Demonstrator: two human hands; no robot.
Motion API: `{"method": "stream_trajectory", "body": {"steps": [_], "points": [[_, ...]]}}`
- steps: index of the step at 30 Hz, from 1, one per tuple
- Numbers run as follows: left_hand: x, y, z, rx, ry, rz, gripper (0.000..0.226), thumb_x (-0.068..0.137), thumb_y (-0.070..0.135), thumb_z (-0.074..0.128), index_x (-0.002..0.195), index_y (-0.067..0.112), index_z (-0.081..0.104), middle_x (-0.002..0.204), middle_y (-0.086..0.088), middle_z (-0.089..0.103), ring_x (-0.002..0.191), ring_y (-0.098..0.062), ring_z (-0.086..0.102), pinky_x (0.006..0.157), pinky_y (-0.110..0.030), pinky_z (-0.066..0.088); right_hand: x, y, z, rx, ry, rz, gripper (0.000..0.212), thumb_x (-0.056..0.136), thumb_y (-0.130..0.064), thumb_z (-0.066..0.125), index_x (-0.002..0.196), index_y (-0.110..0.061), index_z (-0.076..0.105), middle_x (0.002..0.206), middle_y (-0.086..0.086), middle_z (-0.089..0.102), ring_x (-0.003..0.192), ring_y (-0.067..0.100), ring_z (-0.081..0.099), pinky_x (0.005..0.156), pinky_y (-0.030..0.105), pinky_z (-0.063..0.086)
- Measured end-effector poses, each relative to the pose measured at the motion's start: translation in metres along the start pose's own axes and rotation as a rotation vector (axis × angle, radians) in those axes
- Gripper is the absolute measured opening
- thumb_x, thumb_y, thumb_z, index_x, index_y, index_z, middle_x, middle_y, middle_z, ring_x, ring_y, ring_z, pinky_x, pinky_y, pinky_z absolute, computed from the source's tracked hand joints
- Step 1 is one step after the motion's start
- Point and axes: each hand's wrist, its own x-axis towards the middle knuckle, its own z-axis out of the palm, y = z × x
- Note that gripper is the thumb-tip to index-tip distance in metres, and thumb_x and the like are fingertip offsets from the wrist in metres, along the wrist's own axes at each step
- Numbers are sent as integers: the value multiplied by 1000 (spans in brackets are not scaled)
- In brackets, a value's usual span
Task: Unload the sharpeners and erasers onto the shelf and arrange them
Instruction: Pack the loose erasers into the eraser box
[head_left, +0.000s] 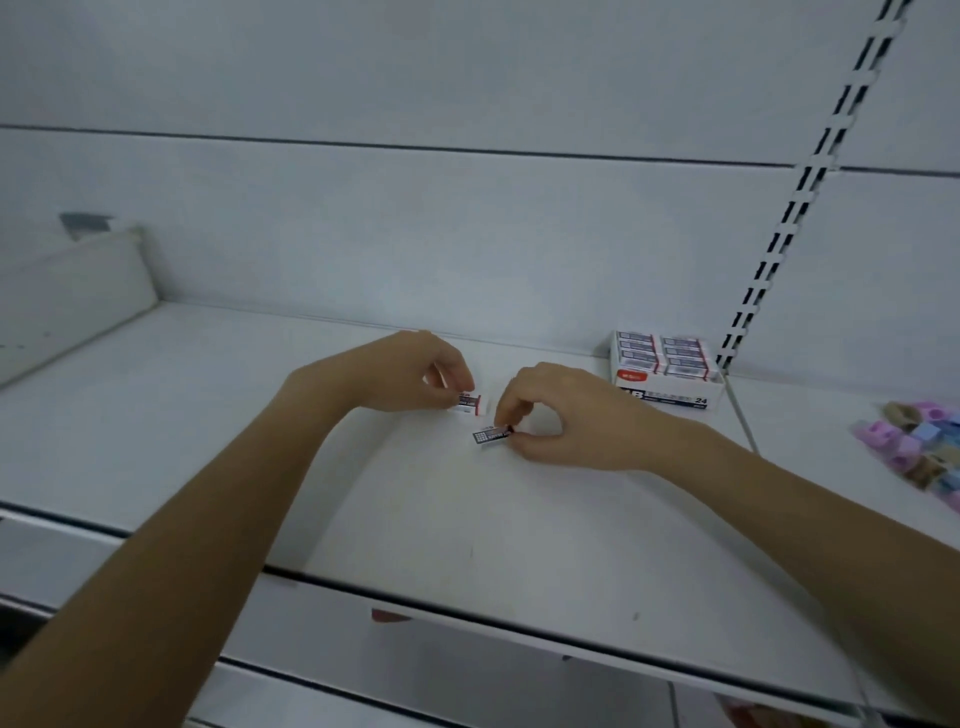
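On the white shelf (260, 441), my left hand (415, 376) pinches a small white eraser (470, 404) with a dark and red sleeve. Just right of it and nearer to me, my right hand (561, 421) pinches a second eraser (491, 435) by its right end, low over the shelf surface. An open white box (667, 371) with several more erasers packed in rows stands at the back right. A pile of pastel sharpeners (922, 449) in pink, blue and tan lies at the far right edge.
A slotted upright (810, 192) runs up the white back panel behind the eraser box. A thin divider wire (740, 415) separates the eraser area from the sharpeners. A raised white side panel (67, 296) stands at the left end. The shelf's front lip (519, 631) lies under my forearms.
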Motion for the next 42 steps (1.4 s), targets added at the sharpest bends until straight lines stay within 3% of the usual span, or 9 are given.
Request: {"method": "stream_trajectory", "body": {"steps": [4, 10, 17, 21, 24, 28, 31, 35, 42], "points": [[5, 2, 2, 16, -42, -19, 23, 84, 19, 65, 107, 20, 65, 95, 8, 61, 90, -10, 59, 64, -1, 37, -4, -2, 7, -17, 27, 56, 16, 83, -22, 65, 97, -17, 64, 93, -13, 54, 91, 4, 45, 82, 7, 31], [20, 14, 6, 71, 56, 81, 20, 89, 21, 59, 108, 16, 65, 96, 4, 58, 85, -10, 54, 65, 1, 35, -16, 1, -7, -21, 67, 63, 11, 83, -15, 65, 93, -16, 67, 84, -15, 57, 83, 4, 48, 79, 11, 34], [53, 51, 14, -11, 312, 242, 21, 91, 18, 56, 109, 13, 65, 101, -2, 62, 85, -9, 52, 70, -2, 33, -53, 34, -51, 70, 373, 181, 10, 79, -8, 67, 85, -15, 69, 81, -8, 60, 75, 5, 55, 71, 10, 41], [70, 77, 24, -55, 339, 312, 17, 90, 16, 56, 104, 12, 65, 99, -2, 63, 81, -8, 52, 66, -1, 33, -79, 57, -71, 56, 554, 297, 18, 81, -2, 65, 86, -19, 66, 84, -2, 63, 79, 4, 57, 77, 8, 44], [82, 93, 35, -88, 324, 336, 12, 89, 14, 58, 98, 11, 65, 98, -4, 63, 82, -9, 53, 69, -9, 36, -94, 76, -69, 50, 635, 382, 19, 81, -2, 65, 85, -21, 65, 84, 1, 64, 79, 7, 58, 78, 15, 45], [93, 105, 52, -79, 294, 365, 8, 88, 16, 60, 92, 10, 64, 93, -6, 64, 84, -14, 55, 76, -22, 39, -102, 88, -58, 59, 626, 423, 20, 80, -3, 66, 85, -22, 66, 88, 5, 67, 80, 10, 59, 79, 17, 45], [96, 103, 62, -81, 326, 366, 7, 87, 15, 60, 90, 10, 64, 90, -6, 64, 82, -16, 54, 74, -22, 37, -103, 91, -58, 77, 612, 438, 17, 82, -7, 65, 88, -23, 66, 89, 2, 67, 87, 18, 60, 82, 23, 45], [96, 94, 66, -88, 394, 381, 7, 86, 12, 60, 90, 9, 65, 89, -5, 64, 84, -17, 53, 74, -20, 34, -103, 92, -55, 22, 580, 419, 12, 83, -10, 65, 92, -15, 70, 92, 5, 68, 87, 18, 57, 79, 15, 39], [98, 91, 72, -66, 434, 390, 8, 86, 8, 58, 89, 5, 65, 91, -10, 63, 86, -23, 53, 77, -25, 37, -96, 90, -52, 1, 546, 397, 14, 85, -11, 63, 95, -14, 71, 91, -7, 64, 83, -8, 50, 79, 2, 33]]}}
